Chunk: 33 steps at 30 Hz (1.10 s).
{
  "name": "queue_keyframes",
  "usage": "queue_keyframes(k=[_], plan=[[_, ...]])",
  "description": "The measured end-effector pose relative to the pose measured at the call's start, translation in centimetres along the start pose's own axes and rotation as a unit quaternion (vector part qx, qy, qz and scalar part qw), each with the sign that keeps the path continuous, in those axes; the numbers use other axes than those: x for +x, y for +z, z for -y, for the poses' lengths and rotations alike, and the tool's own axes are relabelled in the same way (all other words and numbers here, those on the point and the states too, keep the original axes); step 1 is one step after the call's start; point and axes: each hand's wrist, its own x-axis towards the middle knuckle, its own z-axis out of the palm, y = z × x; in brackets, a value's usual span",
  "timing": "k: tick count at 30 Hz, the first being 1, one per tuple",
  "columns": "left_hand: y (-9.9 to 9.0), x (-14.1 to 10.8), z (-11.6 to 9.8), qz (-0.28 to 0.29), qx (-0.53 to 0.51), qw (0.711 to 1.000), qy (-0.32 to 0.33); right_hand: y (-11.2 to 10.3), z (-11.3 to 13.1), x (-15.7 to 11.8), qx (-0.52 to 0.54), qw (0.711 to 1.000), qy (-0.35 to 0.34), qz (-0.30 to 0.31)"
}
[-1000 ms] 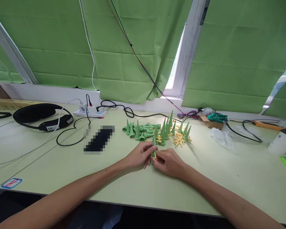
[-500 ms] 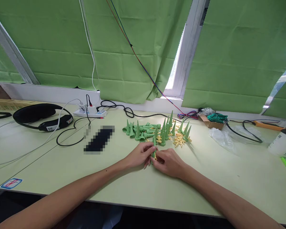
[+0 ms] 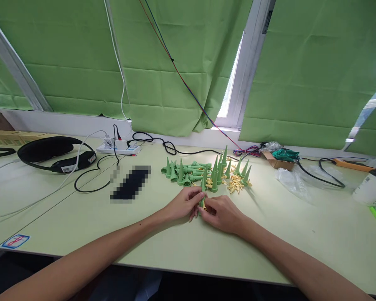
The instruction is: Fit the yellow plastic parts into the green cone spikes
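Near the middle of the table (image 3: 163, 246), my left hand (image 3: 184, 203) is closed on a green cone (image 3: 203, 185), its tip pointing up. My right hand (image 3: 222, 212) touches it from the other side, fingers pinched on a small yellow piece (image 3: 204, 205) at the cone's lower part. The fingers hide how the two pieces meet. Just beyond my hands lie several green cones (image 3: 181, 172), some upright and some on their sides. Small yellow pieces (image 3: 236, 184) lie in a loose pile to the right of them.
A black headset (image 3: 58, 154), a white power strip (image 3: 119, 147) and a blurred dark patch (image 3: 131, 183) are at the left. Black cables run along the back. A small cardboard box (image 3: 278, 161), clear plastic bag (image 3: 293, 184) and white container (image 3: 371, 188) stand right.
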Motion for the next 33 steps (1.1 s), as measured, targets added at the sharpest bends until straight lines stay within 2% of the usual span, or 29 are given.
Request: queue_keyframes(k=[20,33], plan=[[-0.1,0.1,0.3,-0.001,0.000,1.000,0.000,-0.2,0.2,0.1,-0.007,1.000,0.006,0.006],[0.3,-0.2,-0.9,-0.015,0.010,1.000,0.008,-0.5,-0.3,0.0,-0.009,1.000,0.022,-0.008]])
